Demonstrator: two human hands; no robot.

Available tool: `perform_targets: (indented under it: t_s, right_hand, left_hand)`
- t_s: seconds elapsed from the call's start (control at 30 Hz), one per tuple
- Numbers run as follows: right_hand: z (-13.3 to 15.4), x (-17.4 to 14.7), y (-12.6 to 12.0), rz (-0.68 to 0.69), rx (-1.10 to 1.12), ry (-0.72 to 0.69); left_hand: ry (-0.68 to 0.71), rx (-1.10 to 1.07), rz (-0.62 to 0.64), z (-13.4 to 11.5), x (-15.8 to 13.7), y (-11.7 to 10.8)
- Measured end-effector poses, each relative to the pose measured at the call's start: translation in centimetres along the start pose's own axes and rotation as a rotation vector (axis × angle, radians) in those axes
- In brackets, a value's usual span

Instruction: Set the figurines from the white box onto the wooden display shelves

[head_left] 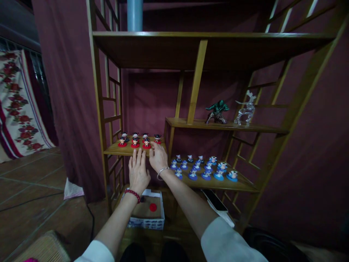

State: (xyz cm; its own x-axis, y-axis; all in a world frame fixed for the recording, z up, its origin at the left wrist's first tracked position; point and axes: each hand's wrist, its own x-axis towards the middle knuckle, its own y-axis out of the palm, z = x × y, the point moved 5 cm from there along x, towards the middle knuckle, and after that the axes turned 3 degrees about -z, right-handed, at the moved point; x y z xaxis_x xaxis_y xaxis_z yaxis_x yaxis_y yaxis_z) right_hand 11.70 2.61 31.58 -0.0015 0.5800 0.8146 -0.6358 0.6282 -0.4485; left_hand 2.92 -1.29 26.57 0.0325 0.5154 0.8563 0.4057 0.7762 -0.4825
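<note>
My left hand (138, 172) is held palm down at the front edge of the small left shelf (116, 150), fingers stretched out and holding nothing. Beside it, my right hand (159, 158) reaches over that edge with fingers bent together at the red base of a dark-haired figurine (157, 138); the fingers partly cover the base. To the left, small figurines on red bases stand in two rows, among them a front figurine (146, 143) just beyond my left fingertips. A red bead bracelet (132, 194) circles my left wrist, a silver bangle (161, 172) my right.
Several blue and purple figurines (193, 174) fill the lower right shelf. Above them stand a dark crouching statue (217, 111) and a clear deer (245, 108). Below my hands sits an open box (163, 210) with a red disc (153, 207). A phone (215, 200) lies to the right.
</note>
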Motion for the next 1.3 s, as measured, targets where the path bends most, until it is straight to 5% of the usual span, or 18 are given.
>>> perform_targets:
  t_s: [0.27,0.5,0.63,0.8,1.07,1.3]
  right_hand:
    - [1.3,-5.8,-0.6,-0.083,0.299,-0.140]
    - [-1.4,-10.3,2.0,-0.055,0.297,0.012]
    - [-3.3,-12.7,4.4,0.068,0.245,0.117]
    - [-6.1,-16.0,7.7,0.298,0.112,0.342]
    - [-10.3,-21.7,12.4,0.817,-0.081,0.504]
    - [-12.8,-24.6,13.9,0.929,-0.142,0.568]
  left_hand:
    - [-0.001,-0.038,-0.051,-0.2,-1.8,0.5]
    - [-0.025,-0.018,0.046,0.5,-5.4,3.3]
    - [-0.077,0.009,0.181,1.5,-8.6,6.1]
    - [-0.161,0.072,0.499,2.5,-12.5,9.4]
    - [-0.208,0.018,0.916,3.4,-16.9,11.7]
    - [-0.241,0.052,1.120,4.3,-19.5,13.4]
